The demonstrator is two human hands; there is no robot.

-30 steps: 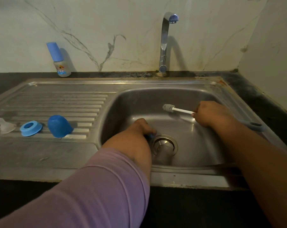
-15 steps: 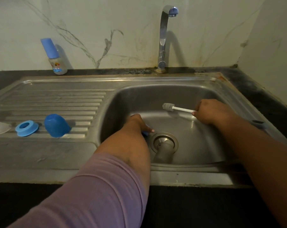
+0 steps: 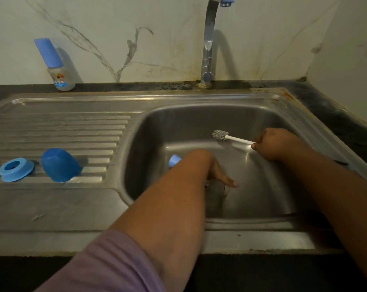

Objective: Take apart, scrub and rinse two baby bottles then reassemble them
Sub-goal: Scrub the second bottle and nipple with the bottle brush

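Nearest me, my left forearm, in a rolled lilac sleeve (image 3: 106, 264), reaches forward over the front rim of the steel sink (image 3: 252, 239) and down into the basin. My left hand (image 3: 217, 174) is low over the drain, fingers pointing right and roughly straight; it is blurred, and I cannot tell whether it holds anything. Just behind that wrist, a small light-blue piece (image 3: 174, 160) pokes out inside the basin; most of it is hidden by the arm, so I cannot say what it is or whether the hand touches it.

My right arm comes in from the right edge, and my right hand (image 3: 271, 145) is clenched round the white handle of a bottle brush (image 3: 227, 137). The brush is held above the basin floor, its grey bristle head pointing left, apart from the left hand.

On the ribbed draining board to the left lie two loose bottle parts: a dark blue cap (image 3: 60, 165) on its side, and just left of it a light-blue screw ring (image 3: 15, 169) lying flat. The two are near each other but not touching.

Farther back, on the dark desk (image 3: 136, 86) against the marbled wall, a baby bottle (image 3: 56, 66) stands upright with its blue cap on, well left of the tap (image 3: 208, 43), which rises behind the basin.
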